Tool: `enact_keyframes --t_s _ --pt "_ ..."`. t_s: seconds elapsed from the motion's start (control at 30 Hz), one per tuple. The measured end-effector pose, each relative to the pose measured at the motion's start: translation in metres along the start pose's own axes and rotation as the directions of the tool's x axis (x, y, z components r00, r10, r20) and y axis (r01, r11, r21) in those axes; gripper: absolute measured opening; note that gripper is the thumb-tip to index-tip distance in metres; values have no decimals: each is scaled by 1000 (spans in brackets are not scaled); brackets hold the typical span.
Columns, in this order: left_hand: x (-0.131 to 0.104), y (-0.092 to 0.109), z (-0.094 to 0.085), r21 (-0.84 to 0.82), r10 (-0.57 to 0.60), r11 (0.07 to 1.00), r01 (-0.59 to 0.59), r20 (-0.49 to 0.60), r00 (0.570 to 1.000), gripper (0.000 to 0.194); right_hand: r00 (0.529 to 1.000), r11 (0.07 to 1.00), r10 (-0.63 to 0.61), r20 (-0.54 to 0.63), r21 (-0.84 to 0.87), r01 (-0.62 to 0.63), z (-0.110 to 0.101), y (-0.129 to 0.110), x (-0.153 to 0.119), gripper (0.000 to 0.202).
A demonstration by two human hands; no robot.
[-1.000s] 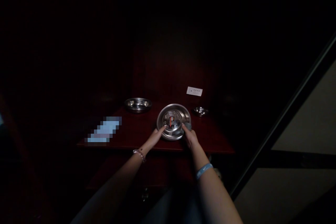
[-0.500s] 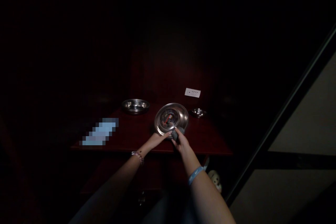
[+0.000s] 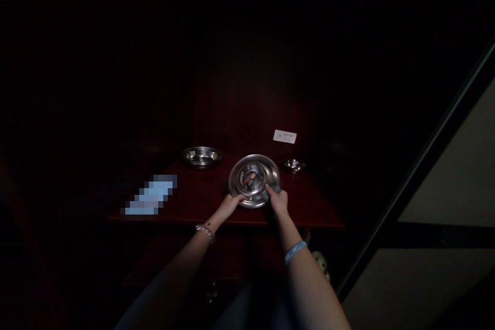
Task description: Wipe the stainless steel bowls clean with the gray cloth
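A round, shiny steel plate [image 3: 235, 171] with a red and dark label at its middle is held tilted above the front part of the dark red desk. My left hand [image 3: 229, 206] is closed on its lower left rim, thumb on the face towards me. At the lower right rim, my right hand [image 3: 279, 200] is closed round a grey cloth [image 3: 264, 197] pressed against the plate. Part of the cloth is hidden behind the fingers, and its edges are blurred.
On the dark red desk [image 3: 309, 206] stand a wide steel dish [image 3: 201, 157] at the back left and a small steel bowl [image 3: 294, 166] at the back right. A pixelated bright patch [image 3: 150, 197] lies at the left. A white socket plate [image 3: 285, 136] is on the back wall.
My right hand has moved with the cloth to the right along the plate's lower rim, away from my left hand. The plate has turned slightly.
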State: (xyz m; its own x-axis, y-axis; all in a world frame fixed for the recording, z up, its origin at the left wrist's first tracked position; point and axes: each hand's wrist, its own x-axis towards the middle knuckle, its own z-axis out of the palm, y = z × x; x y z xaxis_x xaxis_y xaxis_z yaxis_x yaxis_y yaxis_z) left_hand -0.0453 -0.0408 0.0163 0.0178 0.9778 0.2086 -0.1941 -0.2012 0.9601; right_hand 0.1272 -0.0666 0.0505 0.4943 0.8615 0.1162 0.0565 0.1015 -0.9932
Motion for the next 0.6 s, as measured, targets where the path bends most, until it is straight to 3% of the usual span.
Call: enact_keyframes --t_s 0.13,0.23,0.3,0.37,0.47,0.53,0.6 --pt "-5 7 2 18 -63 998 64 -42 997 19 982 975 -175 -77 -154 161 -13 -8 1 21" --pt "-9 12 5 -34 -11 999 9 -38 999 29 980 966 -183 -84 -199 163 -14 -11 1 21" --pt "-11 14 6 -59 21 998 -20 16 1000 35 990 989 -101 -102 -119 88 -11 -10 -1 21" --pt "-14 15 7 -60 49 997 -45 73 996 43 993 996 49 -105 85 -41 -3 -6 -4 19" --pt "-15 13 7 -27 116 993 -114 93 989 60 952 865 306 12 415 -283 12 0 -14 14" --pt "-13 10 6 2 151 988 -151 87 985 66 893 765 438 107 477 -433 23 3 -24 13" --pt "-9 5 6 16 146 989 -148 85 986 58 860 685 452 237 526 -505 33 4 -35 10"
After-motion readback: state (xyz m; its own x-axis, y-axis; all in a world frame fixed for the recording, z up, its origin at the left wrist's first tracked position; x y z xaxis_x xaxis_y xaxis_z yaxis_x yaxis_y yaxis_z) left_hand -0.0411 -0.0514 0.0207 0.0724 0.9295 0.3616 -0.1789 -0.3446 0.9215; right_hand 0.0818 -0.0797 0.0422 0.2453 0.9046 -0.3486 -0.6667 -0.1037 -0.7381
